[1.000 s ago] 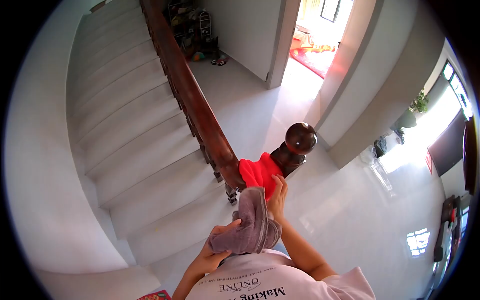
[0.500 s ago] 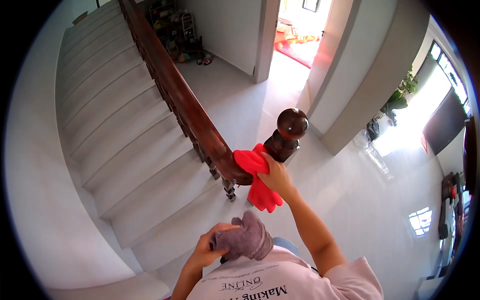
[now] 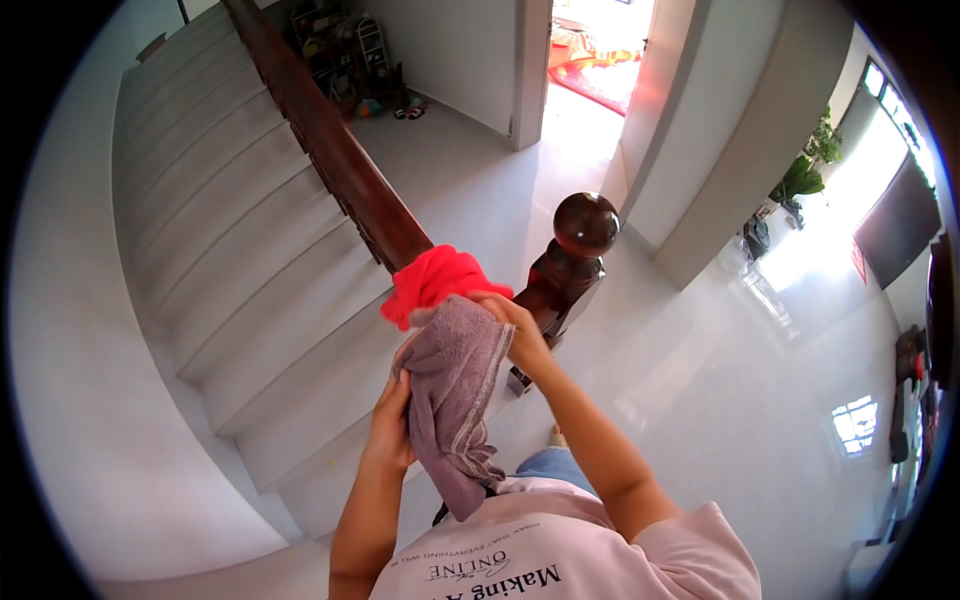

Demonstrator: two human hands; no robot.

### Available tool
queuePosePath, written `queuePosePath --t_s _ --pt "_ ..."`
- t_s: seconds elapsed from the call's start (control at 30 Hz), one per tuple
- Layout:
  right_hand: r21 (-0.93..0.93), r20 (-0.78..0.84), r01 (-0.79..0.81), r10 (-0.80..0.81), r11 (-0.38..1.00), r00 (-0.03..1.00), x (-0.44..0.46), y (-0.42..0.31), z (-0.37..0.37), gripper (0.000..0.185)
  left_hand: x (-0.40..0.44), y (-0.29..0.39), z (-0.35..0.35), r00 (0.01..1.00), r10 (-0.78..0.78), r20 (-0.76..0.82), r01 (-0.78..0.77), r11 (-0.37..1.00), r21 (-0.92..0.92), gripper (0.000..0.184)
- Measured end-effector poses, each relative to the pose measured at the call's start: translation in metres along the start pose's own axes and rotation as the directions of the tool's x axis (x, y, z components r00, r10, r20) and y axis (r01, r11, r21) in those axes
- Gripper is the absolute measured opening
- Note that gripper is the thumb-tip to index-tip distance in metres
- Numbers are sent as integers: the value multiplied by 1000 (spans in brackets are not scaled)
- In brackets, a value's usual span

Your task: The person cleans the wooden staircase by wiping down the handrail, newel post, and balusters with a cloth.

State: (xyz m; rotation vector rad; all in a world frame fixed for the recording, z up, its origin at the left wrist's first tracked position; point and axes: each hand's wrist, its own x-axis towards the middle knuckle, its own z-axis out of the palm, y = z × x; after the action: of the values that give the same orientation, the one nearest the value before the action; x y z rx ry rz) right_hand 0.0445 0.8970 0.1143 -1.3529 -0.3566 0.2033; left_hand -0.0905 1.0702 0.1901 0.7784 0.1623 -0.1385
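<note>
A purple-grey cloth hangs down in front of my chest, gripped at its left side by my left hand. My right hand is closed at the upper right edge of this cloth, close against the red cloth. The red cloth lies bunched over the lower part of the dark wooden handrail. To the right of my right hand stands the newel post with its round glossy ball. The fingertips of both hands are partly hidden by the cloths.
Pale stairs rise on the left beside the railing. A wide pillar stands at the right, and beyond it are green plants. A cluttered rack and an open doorway are at the back.
The red cloth has moved left and up the handrail, with my right hand following. My left hand has lifted the purple-grey cloth up to it, and the cloth now hangs more unfolded.
</note>
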Motion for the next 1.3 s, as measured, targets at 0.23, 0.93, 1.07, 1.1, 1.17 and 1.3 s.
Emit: queuePosePath --t_s 0.23,0.93,1.07,1.1,1.17,1.3 --pt "449 352 -505 374 737 858 -106 -79 -38 86 24 -29 53 943 65 326 -52 998 -47 55" --pt "-708 -30 224 -346 669 938 -98 -213 -185 35 79 -90 162 884 -53 465 -125 931 342 51" --pt "-521 -29 187 -236 833 971 -91 -198 -194 27 79 -106 146 862 -98 497 117 993 -8 59" --pt "-401 -65 182 -226 898 972 -90 -191 -192 25 80 -106 146 892 -129 432 167 985 -51 62" --pt "-118 -106 174 -186 978 977 -88 -186 -189 23 88 -98 159 950 -194 247 204 979 -18 66" --pt "244 -160 207 -171 948 972 -80 -195 -185 28 91 -89 191 885 -330 330 106 831 547 66"
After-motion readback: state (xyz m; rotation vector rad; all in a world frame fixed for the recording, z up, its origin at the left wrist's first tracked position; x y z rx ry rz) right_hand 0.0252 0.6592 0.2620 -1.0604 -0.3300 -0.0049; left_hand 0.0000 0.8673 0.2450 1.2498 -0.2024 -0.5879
